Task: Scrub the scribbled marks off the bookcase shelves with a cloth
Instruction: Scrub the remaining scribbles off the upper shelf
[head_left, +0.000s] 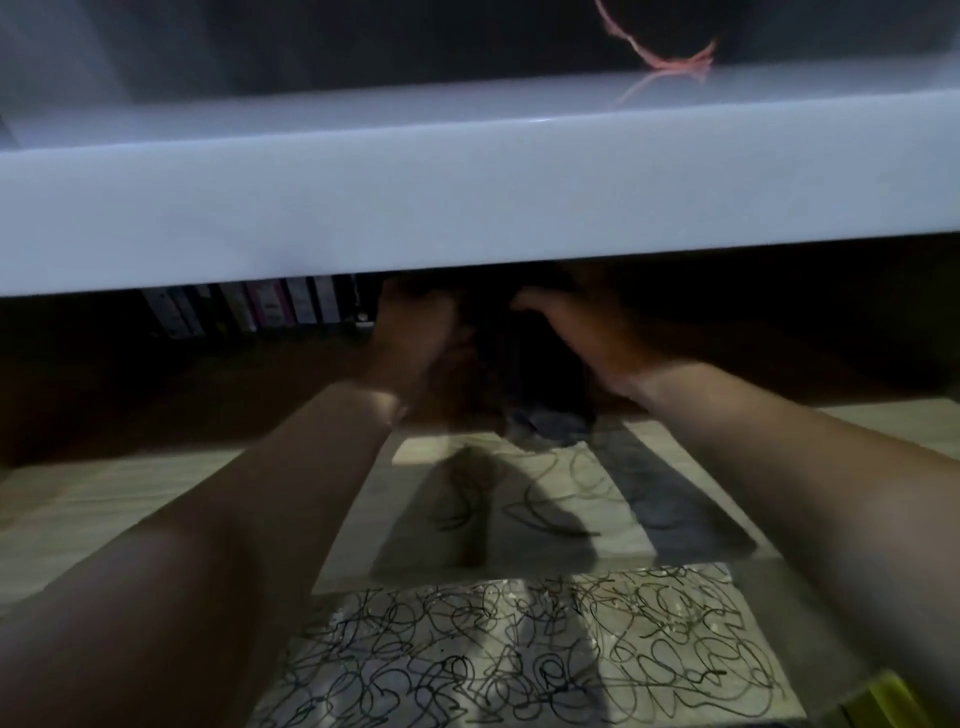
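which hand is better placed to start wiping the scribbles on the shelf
Probably the left hand: it seems nearest the dark cloth bunched above the scribbles. The right hand looks spread beside it. Shadow hides both grips.

This looks like a room in a home, seen close up at a bookcase. A thick white shelf (467, 208) runs across the view, and below it a row of upright books (260, 309) stands at the back of a dim compartment. The lower wooden shelf (78, 514) carries black scribbled marks (519, 660). A pink string (670, 60) lies on the upper shelf.
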